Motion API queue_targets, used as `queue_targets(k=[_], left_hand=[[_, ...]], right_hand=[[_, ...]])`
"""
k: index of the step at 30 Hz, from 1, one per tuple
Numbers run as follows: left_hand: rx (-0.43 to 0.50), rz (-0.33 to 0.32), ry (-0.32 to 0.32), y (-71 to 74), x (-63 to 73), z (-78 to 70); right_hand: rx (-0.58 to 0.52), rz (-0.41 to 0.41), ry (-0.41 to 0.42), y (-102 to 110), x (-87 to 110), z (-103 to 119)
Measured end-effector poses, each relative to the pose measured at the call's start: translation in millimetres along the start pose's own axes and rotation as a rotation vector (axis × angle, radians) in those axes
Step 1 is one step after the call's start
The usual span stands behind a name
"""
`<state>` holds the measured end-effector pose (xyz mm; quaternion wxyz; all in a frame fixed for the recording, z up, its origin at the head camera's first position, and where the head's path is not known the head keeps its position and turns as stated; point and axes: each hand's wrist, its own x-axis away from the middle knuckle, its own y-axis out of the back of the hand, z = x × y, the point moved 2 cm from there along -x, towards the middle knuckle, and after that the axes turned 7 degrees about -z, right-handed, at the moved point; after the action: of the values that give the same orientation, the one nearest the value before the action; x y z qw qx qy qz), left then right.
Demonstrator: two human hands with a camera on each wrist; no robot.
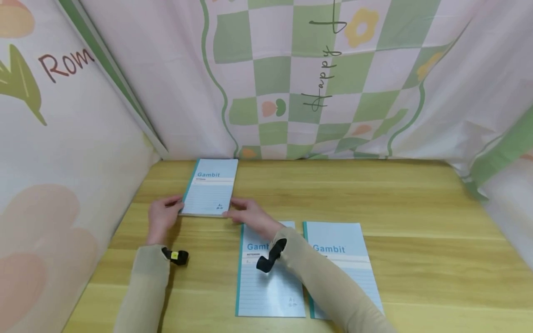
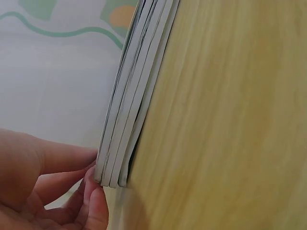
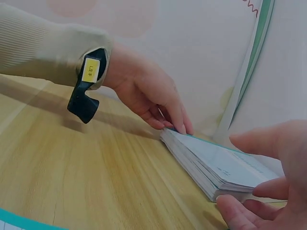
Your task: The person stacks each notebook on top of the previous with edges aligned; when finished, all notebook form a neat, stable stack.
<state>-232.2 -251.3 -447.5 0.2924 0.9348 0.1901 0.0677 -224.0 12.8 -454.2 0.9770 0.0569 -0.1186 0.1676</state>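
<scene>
At the back left of the table lies a neat stack of several light-blue Gambit notebooks (image 1: 212, 185) with teal spines. My left hand (image 1: 163, 217) touches the stack's spine side near its front corner, and its fingertips meet the edge in the left wrist view (image 2: 53, 187). On the opposite side, my right hand (image 1: 251, 215) is at the front right corner, fingers touching the edge. In the right wrist view, the thumb of my right hand (image 3: 283, 177) is spread away from the fingers, over the cover. The stack's page edges (image 2: 127, 120) show several layers.
Two more Gambit notebooks lie flat side by side nearer the front: one on the left (image 1: 270, 291) and one on the right (image 1: 343, 238), partly covered by my right forearm. Patterned curtains (image 1: 275, 78) border the wooden table (image 1: 437, 259) at the back and sides.
</scene>
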Motion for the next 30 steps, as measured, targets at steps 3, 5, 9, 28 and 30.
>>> queue_targets(k=[3, 5, 9, 28, 30], left_hand=[[0.000, 0.008, -0.008, 0.3, -0.9, 1.8], [0.000, 0.018, -0.012, 0.7, -1.4, 3.1], [-0.002, 0.023, -0.011, 1.1, -2.2, 5.3], [-0.002, 0.020, 0.017, -0.3, -0.6, 5.3], [0.003, 0.019, 0.020, -0.6, 0.0, 5.4]], right_hand=[[0.013, -0.003, -0.024, 0.1, -0.2, 0.2], [0.011, 0.006, -0.025, -0.6, -1.2, 0.9], [0.011, 0.027, -0.018, -1.7, -1.5, 2.8], [0.029, 0.046, -0.012, -3.5, -3.9, 1.3], [0.016, 0.043, -0.016, -2.3, -3.4, 0.7]])
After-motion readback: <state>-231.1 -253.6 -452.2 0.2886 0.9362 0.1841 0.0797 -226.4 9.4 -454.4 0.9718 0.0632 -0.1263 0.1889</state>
